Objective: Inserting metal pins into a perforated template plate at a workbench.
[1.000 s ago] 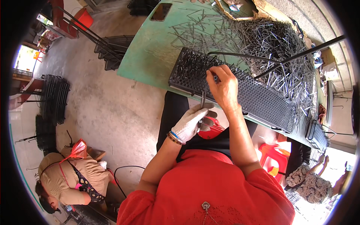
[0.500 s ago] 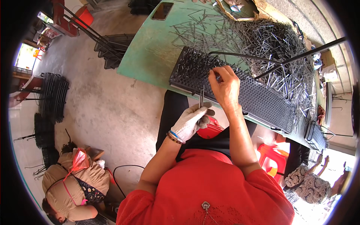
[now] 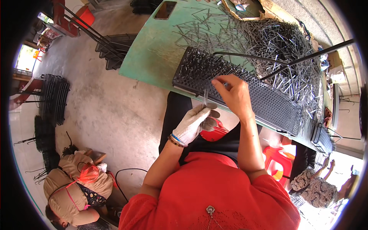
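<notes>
My left hand [image 3: 194, 122], in a white knitted glove, is closed on a few thin metal pins [image 3: 206, 98] that point up from its fingers at the table edge. Bare, my right hand [image 3: 237, 96] is above the black perforated tray [image 3: 274, 104], thumb and fingertips drawn together; anything between them is too small to make out. Many dark pins [image 3: 201, 63] stand in the holes of the tray's left part and along its far side. On the near right part the holes show bare.
A heap of loose metal pins [image 3: 268, 36] covers the far right of the green table [image 3: 147, 57]. Black rods [image 3: 303, 59] cross above the tray. Red stools [image 3: 276, 161] stand below. A person in beige [image 3: 73, 184] bends at lower left; another person [image 3: 316, 188] is at right.
My right hand has shifted slightly right and toward me, its wrist turning. My left hand has stayed nearly still with the pins.
</notes>
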`<state>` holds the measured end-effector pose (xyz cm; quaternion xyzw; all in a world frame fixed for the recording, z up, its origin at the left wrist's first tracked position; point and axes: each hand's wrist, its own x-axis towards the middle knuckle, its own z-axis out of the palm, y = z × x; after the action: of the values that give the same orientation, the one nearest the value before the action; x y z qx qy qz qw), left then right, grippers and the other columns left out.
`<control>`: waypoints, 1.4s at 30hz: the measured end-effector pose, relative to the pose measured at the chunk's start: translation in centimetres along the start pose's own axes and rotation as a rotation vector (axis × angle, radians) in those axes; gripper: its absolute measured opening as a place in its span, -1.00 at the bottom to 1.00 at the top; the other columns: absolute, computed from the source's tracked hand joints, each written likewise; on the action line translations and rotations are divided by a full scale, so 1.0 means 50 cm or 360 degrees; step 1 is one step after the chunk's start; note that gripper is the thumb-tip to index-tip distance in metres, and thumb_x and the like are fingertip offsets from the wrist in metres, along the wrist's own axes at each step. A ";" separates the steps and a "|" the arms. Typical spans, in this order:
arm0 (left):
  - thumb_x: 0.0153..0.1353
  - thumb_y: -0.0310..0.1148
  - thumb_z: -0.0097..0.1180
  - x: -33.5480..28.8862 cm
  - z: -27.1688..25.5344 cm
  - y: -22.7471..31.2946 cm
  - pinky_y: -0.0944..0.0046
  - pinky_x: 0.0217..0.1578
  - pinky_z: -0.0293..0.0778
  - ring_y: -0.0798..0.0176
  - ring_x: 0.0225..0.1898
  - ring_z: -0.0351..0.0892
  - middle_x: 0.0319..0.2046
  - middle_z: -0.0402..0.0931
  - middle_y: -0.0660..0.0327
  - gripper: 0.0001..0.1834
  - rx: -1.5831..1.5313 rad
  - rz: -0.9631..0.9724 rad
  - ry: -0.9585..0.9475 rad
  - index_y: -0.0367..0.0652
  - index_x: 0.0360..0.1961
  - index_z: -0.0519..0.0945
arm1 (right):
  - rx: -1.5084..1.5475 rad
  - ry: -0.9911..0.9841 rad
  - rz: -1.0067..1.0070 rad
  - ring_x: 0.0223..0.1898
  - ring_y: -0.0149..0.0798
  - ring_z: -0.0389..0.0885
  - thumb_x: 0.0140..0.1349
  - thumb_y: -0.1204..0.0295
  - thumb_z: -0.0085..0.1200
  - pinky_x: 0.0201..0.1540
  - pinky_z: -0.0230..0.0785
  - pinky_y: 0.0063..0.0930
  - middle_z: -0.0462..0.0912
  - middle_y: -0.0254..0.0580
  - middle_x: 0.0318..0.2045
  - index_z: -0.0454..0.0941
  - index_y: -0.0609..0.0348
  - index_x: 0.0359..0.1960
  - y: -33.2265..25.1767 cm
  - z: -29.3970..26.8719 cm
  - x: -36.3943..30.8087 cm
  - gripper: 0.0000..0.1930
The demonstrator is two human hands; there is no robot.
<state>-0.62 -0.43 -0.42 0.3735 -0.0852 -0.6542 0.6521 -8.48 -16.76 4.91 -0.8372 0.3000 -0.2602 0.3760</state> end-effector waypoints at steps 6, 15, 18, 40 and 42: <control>0.47 -0.26 -0.11 0.001 0.014 0.006 0.42 -0.31 0.59 0.40 -0.28 0.65 -0.15 0.62 0.12 -0.60 0.0024 0.0016 -0.0070 -0.30 0.19 0.40 | 0.0563 -0.0288 0.0353 -0.57 -0.60 0.43 0.22 0.41 0.26 -0.56 0.27 -0.64 0.68 -0.33 -0.50 0.68 0.32 -0.25 0.032 0.020 -0.022 -0.81; 0.47 -0.26 -0.13 0.015 -0.018 -0.009 0.42 -0.37 0.59 0.36 -0.32 0.67 -0.12 0.63 0.06 -0.65 -0.0153 0.0007 -0.0012 -0.24 0.14 0.41 | 0.0778 0.0321 0.0298 -0.51 -0.58 0.51 0.26 0.45 0.23 -0.50 0.37 -0.68 0.70 -0.27 -0.39 0.62 0.30 -0.13 -0.004 0.039 0.015 -0.79; 0.47 -0.29 -0.13 0.013 -0.002 -0.009 0.42 -0.38 0.58 0.34 -0.33 0.67 -0.13 0.63 0.06 -0.70 -0.0069 -0.0002 0.0116 -0.22 0.09 0.44 | 0.0562 0.0485 0.0042 -0.42 -0.58 0.56 0.24 0.49 0.25 -0.43 0.41 -0.68 0.71 -0.28 -0.36 0.60 0.25 -0.09 0.000 0.058 0.028 -0.77; 0.44 -0.25 -0.08 0.007 -0.014 0.001 0.38 -0.42 0.62 0.29 -0.32 0.70 -0.19 0.65 0.06 -0.68 0.0037 -0.0069 0.0089 -0.24 0.07 0.44 | -0.0174 0.0459 -0.0428 -0.51 -0.34 0.58 0.16 0.47 0.29 -0.44 0.47 -0.50 0.64 -0.20 -0.26 0.68 0.21 -0.25 0.017 0.089 0.032 -0.86; 0.45 -0.24 -0.09 0.007 -0.020 -0.003 0.40 -0.41 0.62 0.30 -0.31 0.70 -0.18 0.64 0.06 -0.66 -0.0057 0.0021 0.0035 -0.24 0.09 0.44 | -0.0060 0.0424 -0.0328 -0.51 -0.38 0.57 0.17 0.44 0.29 -0.45 0.45 -0.51 0.64 -0.21 -0.26 0.68 0.22 -0.23 0.006 0.074 0.027 -0.83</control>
<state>-0.09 -0.33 -1.37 0.3685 -0.0689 -0.6470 0.6640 -5.18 -16.11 2.80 -0.8285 0.2644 -0.4005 0.2885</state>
